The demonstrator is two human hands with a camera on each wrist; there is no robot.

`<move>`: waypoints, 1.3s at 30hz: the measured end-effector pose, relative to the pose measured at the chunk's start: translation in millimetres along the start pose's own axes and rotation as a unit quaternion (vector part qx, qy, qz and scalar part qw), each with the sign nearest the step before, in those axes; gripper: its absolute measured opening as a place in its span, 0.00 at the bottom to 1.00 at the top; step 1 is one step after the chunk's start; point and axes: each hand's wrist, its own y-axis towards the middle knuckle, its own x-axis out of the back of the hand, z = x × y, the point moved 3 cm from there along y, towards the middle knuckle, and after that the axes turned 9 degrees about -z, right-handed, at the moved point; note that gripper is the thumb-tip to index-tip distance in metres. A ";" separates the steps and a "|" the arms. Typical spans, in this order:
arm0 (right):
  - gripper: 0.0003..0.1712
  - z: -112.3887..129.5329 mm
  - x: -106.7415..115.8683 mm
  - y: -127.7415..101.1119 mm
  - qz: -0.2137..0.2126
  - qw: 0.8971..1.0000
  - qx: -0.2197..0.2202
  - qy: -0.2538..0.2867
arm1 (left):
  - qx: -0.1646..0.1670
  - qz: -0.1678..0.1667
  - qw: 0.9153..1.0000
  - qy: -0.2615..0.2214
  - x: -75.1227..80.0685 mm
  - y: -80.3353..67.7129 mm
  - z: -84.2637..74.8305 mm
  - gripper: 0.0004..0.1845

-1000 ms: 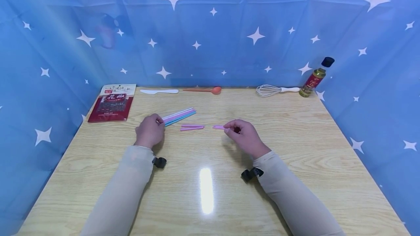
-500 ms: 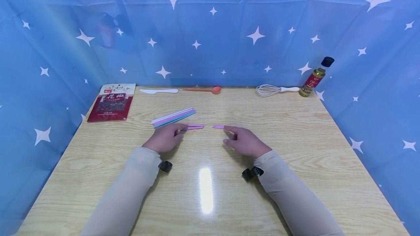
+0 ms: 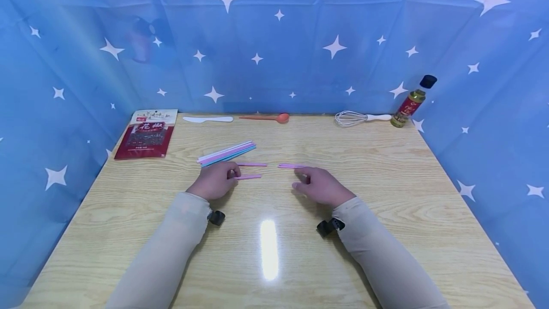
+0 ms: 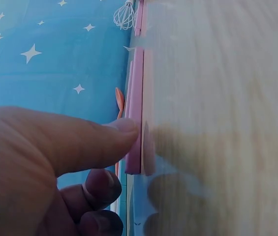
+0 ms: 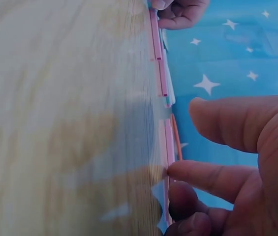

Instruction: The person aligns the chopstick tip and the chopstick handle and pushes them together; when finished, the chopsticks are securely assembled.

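In the head view my left hand [image 3: 214, 179] holds one short pink stick [image 3: 249, 176] by its left end, low over the table. The left wrist view shows the thumb against that pink stick [image 4: 136, 115]. A second short pink stick [image 3: 253, 164] lies just beyond it. My right hand [image 3: 319, 186] is beside another pair of pink sticks [image 3: 288, 166]. In the right wrist view the index fingertip touches these right-hand sticks [image 5: 169, 142], while the thumb stays apart. Behind the left hand lies a bundle of longer white, pink and blue sticks [image 3: 227, 153].
Along the table's back edge lie a red-and-white packet [image 3: 146, 135], a white knife [image 3: 208, 119], an orange spoon [image 3: 281, 118] and a whisk [image 3: 351, 118]. A bottle [image 3: 409, 107] with a black cap stands at the back right. A blue starred cloth [image 3: 274, 61] hangs behind.
My left hand has come from the long bundle to the short pink sticks and drawn one toward me, apart from its neighbour. The right hand's thumb and index finger have parted at its sticks.
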 end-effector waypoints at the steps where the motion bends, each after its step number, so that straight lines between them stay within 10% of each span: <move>1: 0.35 0.4 0.2 -0.1 0.000 1.000 0.001 -0.001 | 0.001 0.000 1.000 0.000 -0.2 0.1 0.2 0.03; 11: 0.38 -0.4 -0.6 0.3 0.011 1.000 0.001 -0.023 | -0.002 0.005 1.000 0.000 -0.9 1.4 3.1 0.03; 22: 0.02 2.5 3.2 -0.5 -0.022 0.999 0.015 -0.037 | -0.020 -0.010 0.999 -0.043 -3.1 1.5 -1.8 0.02; 28: 0.06 5.4 3.6 -0.8 -0.022 0.997 0.034 -0.063 | -0.032 -0.015 0.996 -0.082 -2.9 0.8 -6.4 0.02; 39: 0.04 17.7 5.1 -2.3 -0.073 0.985 0.118 0.100 | -0.043 -0.021 0.993 -0.111 -1.9 -1.2 -14.0 0.02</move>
